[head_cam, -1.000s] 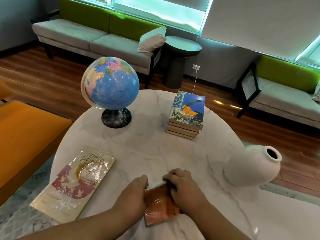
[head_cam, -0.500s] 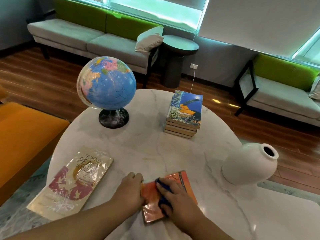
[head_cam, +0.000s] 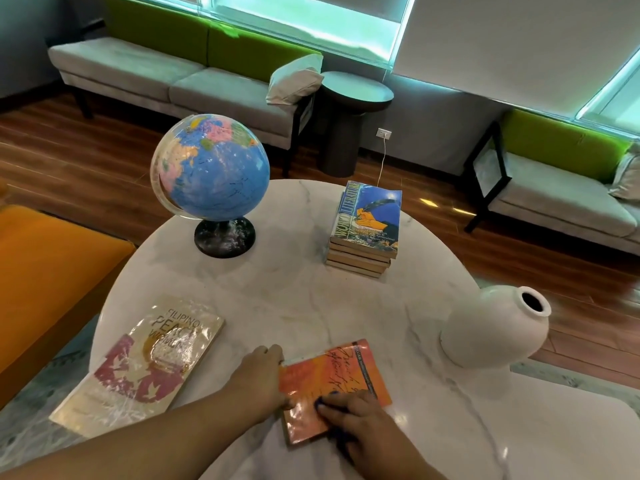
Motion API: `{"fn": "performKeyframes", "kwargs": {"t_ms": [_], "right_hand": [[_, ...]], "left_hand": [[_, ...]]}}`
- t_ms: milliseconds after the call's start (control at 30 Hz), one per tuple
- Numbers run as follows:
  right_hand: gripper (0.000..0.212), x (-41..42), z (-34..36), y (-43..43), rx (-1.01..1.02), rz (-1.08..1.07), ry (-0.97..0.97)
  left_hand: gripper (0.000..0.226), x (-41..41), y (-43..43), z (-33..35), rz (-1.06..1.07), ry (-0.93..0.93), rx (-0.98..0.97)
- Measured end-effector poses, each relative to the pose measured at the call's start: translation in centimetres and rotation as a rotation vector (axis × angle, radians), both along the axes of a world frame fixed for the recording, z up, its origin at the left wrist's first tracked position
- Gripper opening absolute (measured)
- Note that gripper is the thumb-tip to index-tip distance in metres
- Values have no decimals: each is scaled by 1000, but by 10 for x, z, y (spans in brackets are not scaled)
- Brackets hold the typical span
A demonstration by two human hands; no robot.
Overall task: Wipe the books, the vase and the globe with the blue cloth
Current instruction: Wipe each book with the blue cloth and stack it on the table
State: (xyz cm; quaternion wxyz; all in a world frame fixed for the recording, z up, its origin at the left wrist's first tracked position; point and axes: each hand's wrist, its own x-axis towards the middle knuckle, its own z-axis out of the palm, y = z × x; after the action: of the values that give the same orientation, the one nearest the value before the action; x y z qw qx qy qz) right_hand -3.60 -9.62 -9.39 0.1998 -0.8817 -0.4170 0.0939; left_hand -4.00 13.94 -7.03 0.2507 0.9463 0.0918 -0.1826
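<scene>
Cloth (head_cam: 327, 400) shows only as a small dark blue bit, peeking out from under the fingertips of the right hand (head_cam: 360, 422). That hand is curled over the cloth and presses it down on the orange book (head_cam: 329, 379). The left hand (head_cam: 258, 381) holds the left side of this book, with its fingers bent at the top corner and its thumb on the cover.

The orange book is small and thin. Its cover is shiny, with dark scribbly writing and a dark strip down the right side. It lies flat at the near edge of the table (head_cam: 294, 296), which is round and white with grey streaks.

At the near left edge lies a big book (head_cam: 145, 362), flat, just beside the left arm. It is cream with red shapes and has a shiny plastic wrap.

The globe (head_cam: 211, 168) stands by the far left edge. It is mostly blue, with pink, yellow and green lands. It has a clear ring along one side and a round black foot.

By the far edge, to the right of the globe, sits a stack (head_cam: 367, 220) of books with a blue and yellow cover on top.

The vase (head_cam: 495, 332) sits at the right edge. It is white, round and smooth, with a dark hole at the top.
</scene>
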Motion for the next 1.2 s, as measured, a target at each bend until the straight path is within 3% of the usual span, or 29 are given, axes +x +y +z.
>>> {"fn": "performKeyframes", "kwargs": {"t_ms": [67, 167, 400, 500, 567, 700, 800, 1000, 1067, 1200], "right_hand": [[52, 13, 3, -23, 86, -162, -38], [47, 18, 6, -37, 42, -379, -45], [47, 3, 11, -49, -109, -241, -131], [37, 11, 25, -52, -131, -415, -38], [34, 17, 44, -40, -96, -598, 119], [34, 25, 77, -24, 262, -952, 553], [21, 21, 96, -18, 337, -953, 728], [47, 10, 105, 8, 247, -870, 953], [47, 10, 105, 19, 377, -867, 1020], [28, 19, 114, 37, 647, -844, 1021]], "left_hand": [[62, 0, 1, 1, 0, 5, -11], [58, 1, 3, 4, 0, 21, -20], [58, 2, 4, 7, -22, 60, -38], [58, 4, 3, 10, -71, 84, -26], [46, 6, 5, 16, -91, 99, -52], [5, 7, 10, 31, 114, 99, -388], [7, 8, 13, 46, 216, 45, -567], [11, 22, 11, 70, 424, -160, -841], [16, 25, 5, 72, 475, -134, -941], [21, 29, -16, 72, 595, -63, -1085]]}}
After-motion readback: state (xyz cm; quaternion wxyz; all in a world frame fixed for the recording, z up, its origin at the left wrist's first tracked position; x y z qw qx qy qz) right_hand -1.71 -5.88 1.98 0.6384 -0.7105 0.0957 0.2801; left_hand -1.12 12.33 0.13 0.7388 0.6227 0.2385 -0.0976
